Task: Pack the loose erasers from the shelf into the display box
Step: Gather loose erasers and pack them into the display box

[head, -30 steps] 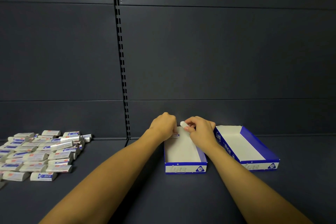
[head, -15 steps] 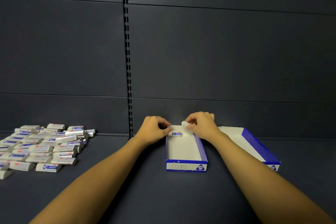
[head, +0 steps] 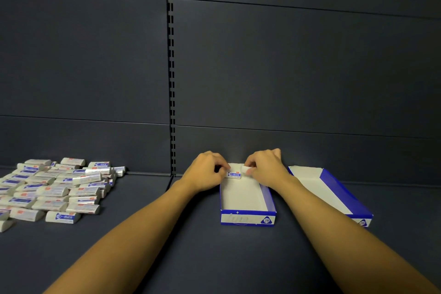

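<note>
A small wrapped eraser (head: 234, 174) lies at the far end of the white-lined, blue-walled cardboard display box (head: 247, 218), the left hand (head: 207, 172) pinching its left end and the right hand (head: 266, 166) gripping a second white eraser (head: 245, 169) beside it, with the glossy loose erasers (head: 56, 190) heaped well to the box's left across bare dark shelf (head: 167, 234).

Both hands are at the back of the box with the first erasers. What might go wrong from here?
The eraser stands alone at the display box's far end; it may tip when the left hand lets go. The right hand pinches a second eraser right beside it and might knock it.
</note>
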{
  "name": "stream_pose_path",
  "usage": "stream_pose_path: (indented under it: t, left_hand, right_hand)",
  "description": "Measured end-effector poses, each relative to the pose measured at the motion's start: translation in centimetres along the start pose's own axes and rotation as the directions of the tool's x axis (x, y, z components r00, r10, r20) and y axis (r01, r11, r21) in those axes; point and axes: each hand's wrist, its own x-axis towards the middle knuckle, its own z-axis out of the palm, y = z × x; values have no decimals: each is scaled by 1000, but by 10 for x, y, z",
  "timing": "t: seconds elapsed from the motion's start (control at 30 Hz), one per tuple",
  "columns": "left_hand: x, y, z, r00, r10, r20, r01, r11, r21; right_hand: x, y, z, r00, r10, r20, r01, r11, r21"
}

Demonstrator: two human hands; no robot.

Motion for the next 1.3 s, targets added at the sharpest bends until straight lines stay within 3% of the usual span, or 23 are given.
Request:
stream_pose_path:
  t: [0.23, 0.63, 0.9, 1.3]
  left_hand:
    - [7, 0, -1, 980, 0, 197, -21, 995, 101]
    - [8, 2, -1, 981, -20, 192, -6, 991, 132]
    - [5, 3, 2, 993, -2, 122, -10, 996, 92]
    - [5, 8, -2, 987, -10, 161, -5, 996, 89]
  right_hand:
    - [0, 1, 8, 1000, 18, -8, -18, 1000, -11]
    - [4, -13, 10, 999, -43, 30, 50, 952, -302]
    - [9, -4, 13, 999, -11, 53, 16, 995, -100]
    - [7, -10, 4, 989, -52, 140, 72, 987, -146]
